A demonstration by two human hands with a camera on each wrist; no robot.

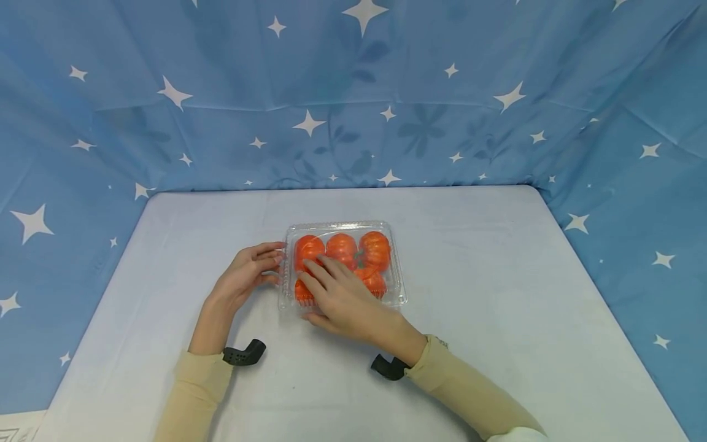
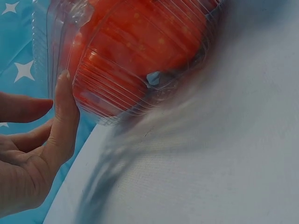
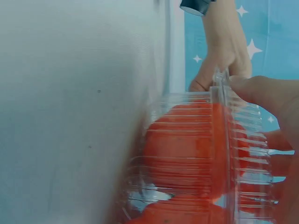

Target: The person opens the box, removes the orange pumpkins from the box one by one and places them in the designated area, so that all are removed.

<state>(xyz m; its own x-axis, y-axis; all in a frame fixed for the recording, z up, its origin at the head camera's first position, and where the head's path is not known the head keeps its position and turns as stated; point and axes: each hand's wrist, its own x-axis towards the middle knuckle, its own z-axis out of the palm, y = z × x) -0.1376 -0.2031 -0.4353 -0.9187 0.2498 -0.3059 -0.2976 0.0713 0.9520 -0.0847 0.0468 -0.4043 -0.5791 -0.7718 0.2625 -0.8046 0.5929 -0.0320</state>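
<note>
A clear plastic clamshell box (image 1: 395, 270) lies on the white table with its lid down. Several ribbed orange-red tomatoes (image 1: 375, 248) show through it. My left hand (image 1: 243, 277) is at the box's left side, its loosely bent fingertips right at the rim. In the left wrist view one finger (image 2: 64, 116) meets the box's edge while the others stay apart from it. Across the lid lies my right hand (image 1: 353, 304), fingers spread over the top and hiding part of the front tomatoes. In the right wrist view its thumb (image 3: 261, 88) lies along the rim near a corner.
A white cloth covers the table (image 1: 486, 307). Behind and at both sides hangs a blue curtain (image 1: 331, 80) with white stars. Black devices (image 1: 245, 353) sit at both wrists, by the beige sleeves. A pale printed item (image 1: 21, 425) shows at the lower left corner.
</note>
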